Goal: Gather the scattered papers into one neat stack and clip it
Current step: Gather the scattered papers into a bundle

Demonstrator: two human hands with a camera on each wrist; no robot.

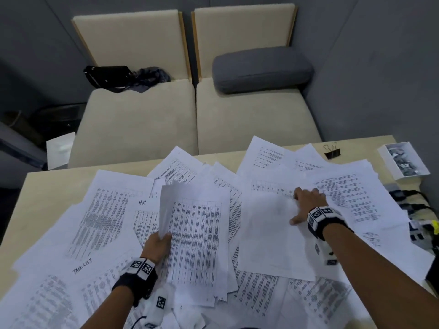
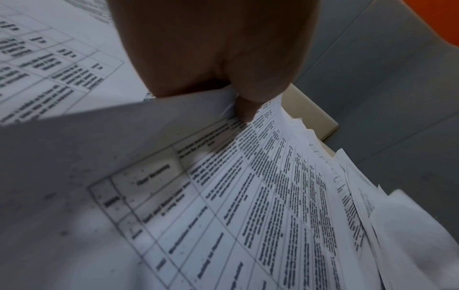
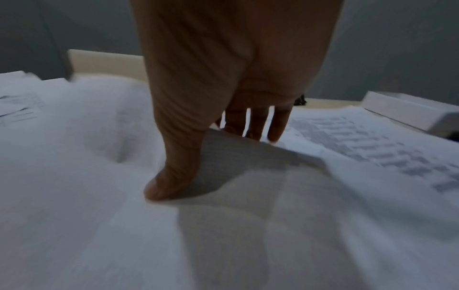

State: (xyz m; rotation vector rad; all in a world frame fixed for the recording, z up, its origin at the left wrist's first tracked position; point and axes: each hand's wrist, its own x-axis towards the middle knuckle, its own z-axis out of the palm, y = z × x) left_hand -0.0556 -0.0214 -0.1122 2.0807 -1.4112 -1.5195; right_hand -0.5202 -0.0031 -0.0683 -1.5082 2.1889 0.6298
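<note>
Gathering in progress, head view: left hand (image 1: 158, 244) pinches a sheaf (image 1: 197, 236) by its left edge, raised over the loose papers (image 1: 107, 210) covering the table (image 1: 47, 184). Right hand (image 1: 306, 205) lies flat, fingers spread, on a blank sheet (image 1: 268, 233). Clip (image 1: 332, 151) waits at the far edge, near a box (image 1: 403, 162).

Left wrist view: thumb and fingers clamp the sheaf (image 2: 248, 196); edges fan unevenly. Square them before adding more.

Right wrist view: thumb (image 3: 171, 176) pressed down on the sheet (image 3: 99, 196), fingers splayed beyond. Slide the sheet toward the sheaf under light pressure; avoid creasing.
</note>
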